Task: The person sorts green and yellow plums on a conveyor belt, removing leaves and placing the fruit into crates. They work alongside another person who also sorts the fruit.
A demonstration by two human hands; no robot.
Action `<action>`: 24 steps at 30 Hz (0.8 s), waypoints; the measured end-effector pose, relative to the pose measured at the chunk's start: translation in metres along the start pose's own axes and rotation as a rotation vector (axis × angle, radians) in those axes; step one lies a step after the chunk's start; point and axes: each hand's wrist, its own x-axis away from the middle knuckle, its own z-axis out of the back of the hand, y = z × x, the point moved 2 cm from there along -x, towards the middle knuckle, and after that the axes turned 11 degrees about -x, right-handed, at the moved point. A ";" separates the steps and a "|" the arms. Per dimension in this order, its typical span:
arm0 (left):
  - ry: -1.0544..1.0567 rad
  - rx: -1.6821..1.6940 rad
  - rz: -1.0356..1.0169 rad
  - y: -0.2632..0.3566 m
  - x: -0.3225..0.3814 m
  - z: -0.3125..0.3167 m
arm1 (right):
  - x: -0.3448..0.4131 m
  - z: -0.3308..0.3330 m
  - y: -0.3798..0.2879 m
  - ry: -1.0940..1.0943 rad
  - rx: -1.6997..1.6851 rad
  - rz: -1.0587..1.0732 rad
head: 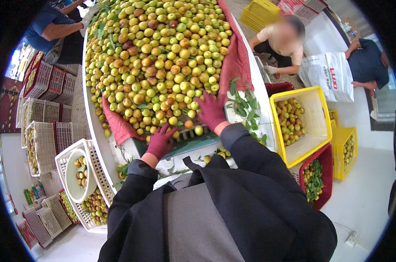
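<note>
A large heap of green, yellow and reddish jujube-like fruits [158, 62] fills the sorting table before me, with a red cloth [238, 62] along its sides. My left hand [160, 142], in a dark red glove, rests at the heap's near edge, fingers spread beside a few fruits. My right hand [211, 109], gloved alike, lies on the heap's near right edge with its fingers spread over fruits. Neither hand is closed round a fruit. Between them, single fruits lie on a slotted strip above a green ledge [184, 145].
At right stand a yellow crate [327, 131] of fruits and a red crate [328, 183] with leaves. A white crate [62, 170] holding a bowl [72, 193] is at left. Leafy twigs [248, 111] lie beside the heap. Several other people are around the table.
</note>
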 end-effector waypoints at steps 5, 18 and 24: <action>-0.100 -0.007 0.023 -0.003 0.011 -0.001 | 0.023 -0.043 -0.050 -0.255 -0.033 0.007; 0.000 0.194 0.044 0.000 0.014 0.009 | -0.019 -0.014 -0.044 0.080 -0.302 0.239; 0.248 0.227 0.221 -0.012 0.016 0.026 | -0.024 -0.053 -0.015 0.032 -0.167 0.188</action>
